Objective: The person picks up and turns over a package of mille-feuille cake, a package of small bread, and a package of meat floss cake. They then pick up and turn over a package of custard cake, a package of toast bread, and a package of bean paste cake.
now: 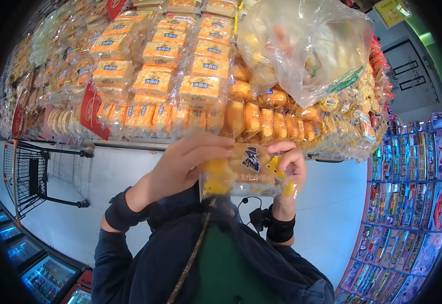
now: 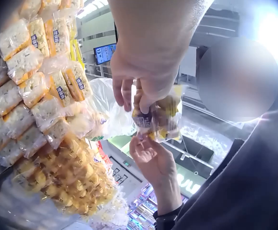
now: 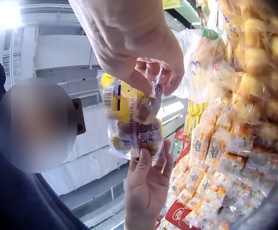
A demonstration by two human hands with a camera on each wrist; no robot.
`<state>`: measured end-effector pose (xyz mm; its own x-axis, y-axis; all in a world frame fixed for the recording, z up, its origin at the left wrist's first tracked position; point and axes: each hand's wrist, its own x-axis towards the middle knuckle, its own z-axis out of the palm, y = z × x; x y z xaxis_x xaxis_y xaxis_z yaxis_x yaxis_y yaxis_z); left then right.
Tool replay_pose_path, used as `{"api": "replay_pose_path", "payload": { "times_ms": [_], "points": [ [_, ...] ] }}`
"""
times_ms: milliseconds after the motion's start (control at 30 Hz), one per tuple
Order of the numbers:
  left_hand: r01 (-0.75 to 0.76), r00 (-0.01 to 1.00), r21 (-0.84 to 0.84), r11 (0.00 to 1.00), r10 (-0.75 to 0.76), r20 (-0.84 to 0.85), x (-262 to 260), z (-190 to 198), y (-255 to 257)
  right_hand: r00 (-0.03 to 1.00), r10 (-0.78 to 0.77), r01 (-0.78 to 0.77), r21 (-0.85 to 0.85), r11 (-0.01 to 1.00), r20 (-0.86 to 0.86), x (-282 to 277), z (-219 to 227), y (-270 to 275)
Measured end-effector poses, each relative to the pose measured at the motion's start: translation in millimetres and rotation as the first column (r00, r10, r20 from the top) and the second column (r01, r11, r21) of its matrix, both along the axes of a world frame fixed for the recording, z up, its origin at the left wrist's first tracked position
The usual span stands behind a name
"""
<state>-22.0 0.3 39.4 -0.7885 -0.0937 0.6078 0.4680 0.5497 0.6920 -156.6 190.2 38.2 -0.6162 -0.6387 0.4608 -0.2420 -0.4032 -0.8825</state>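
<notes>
A clear plastic pack of small buns [image 1: 254, 164], with yellow ends and a dark blue label, is held up in front of the chest. My left hand [image 1: 180, 159] grips its left end, the fingers over the front. At the opposite end, my right hand [image 1: 293, 164] pinches the wrapper between thumb and fingers. The right wrist view shows a yellow back panel with a barcode on the pack [image 3: 124, 108], with the left thumb pressed on its lower part. In the left wrist view the left hand [image 2: 143, 67] holds the pack from above.
Ahead is a display heaped with orange-and-white wrapped cakes [image 1: 160, 53] and golden bread rolls [image 1: 261, 121]. A bulging clear plastic bag [image 1: 307, 45] rests on the rolls. A shopping cart [image 1: 33, 175] stands at left, stocked shelves [image 1: 403, 202] at right.
</notes>
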Motion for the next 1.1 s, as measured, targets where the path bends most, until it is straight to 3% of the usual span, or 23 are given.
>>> {"api": "replay_pose_path", "payload": {
  "times_ms": [100,200,233,300,400,433,533,633,667,733,800,833,933,1033,1100],
  "points": [
    [-0.064,0.987,-0.084,0.994,0.051,-0.153,-1.0,-3.2,0.3,0.996,-0.085,0.084,-0.042,0.996,-0.04,6.7,3.4,-6.3],
    [-0.14,0.99,0.308,0.941,0.122,0.076,3.2,-8.8,8.4,0.99,-0.144,0.144,-0.04,0.989,0.008,11.4,6.1,-7.0],
    [-0.106,0.975,0.49,0.865,-0.008,0.223,5.8,-8.2,5.9,0.984,-0.18,0.18,-0.021,0.983,-0.003,10.5,4.2,-4.3],
    [-0.137,0.853,0.785,0.604,-0.331,0.404,12.6,-6.4,-1.6,0.974,-0.225,0.224,-0.015,0.974,-0.02,9.9,1.0,-2.5],
    [0.02,0.74,0.884,0.467,-0.602,0.301,15.9,-13.8,3.1,0.969,-0.24,0.238,-0.039,0.97,-0.059,9.5,-2.9,-3.7],
    [0.016,0.723,0.936,0.352,-0.651,0.232,15.4,-15.5,4.9,0.967,-0.238,0.236,-0.039,0.971,-0.089,9.2,-4.3,-4.4],
    [0.118,0.807,0.818,0.563,-0.535,0.252,15.5,-16.1,10.8,0.961,-0.27,0.272,0.04,0.961,-0.065,14.8,0.2,-10.6],
    [0.033,0.783,0.879,0.475,-0.559,0.272,18.5,-4.3,10.1,0.962,-0.232,0.209,0.161,0.965,0.146,21.5,9.9,-17.1],
    [0.018,0.824,0.876,0.481,-0.504,0.26,18.4,-2.7,10.8,0.949,-0.206,0.162,0.194,0.968,0.238,22.2,11.3,-17.9],
    [-0.015,0.893,0.871,0.491,-0.386,0.233,17.9,-0.5,12.3,0.891,-0.005,-0.031,0.071,0.997,0.453,17.0,-0.1,-8.8],
    [-0.043,0.892,0.86,0.509,-0.368,0.262,18.5,0.0,8.4,0.758,0.208,-0.195,-0.091,0.977,0.618,12.2,-10.5,-0.3],
    [-0.057,0.891,0.854,0.517,-0.359,0.277,18.9,-0.1,6.8,0.816,0.101,-0.149,0.038,0.988,0.569,13.6,-11.4,-0.8],
    [-0.062,0.882,0.853,0.518,-0.371,0.289,19.7,-2.0,6.3,0.844,0.184,-0.237,0.041,0.971,0.504,11.2,-11.7,3.1],
    [-0.059,0.882,0.856,0.513,-0.375,0.286,19.7,-3.1,8.5,0.89,0.149,-0.226,0.134,0.965,0.431,11.9,-6.3,1.8],
    [-0.06,0.869,0.86,0.506,-0.398,0.294,19.8,-0.8,7.8,0.857,0.212,-0.253,0.026,0.967,0.47,10.6,-7.3,1.2]
  ]
}}
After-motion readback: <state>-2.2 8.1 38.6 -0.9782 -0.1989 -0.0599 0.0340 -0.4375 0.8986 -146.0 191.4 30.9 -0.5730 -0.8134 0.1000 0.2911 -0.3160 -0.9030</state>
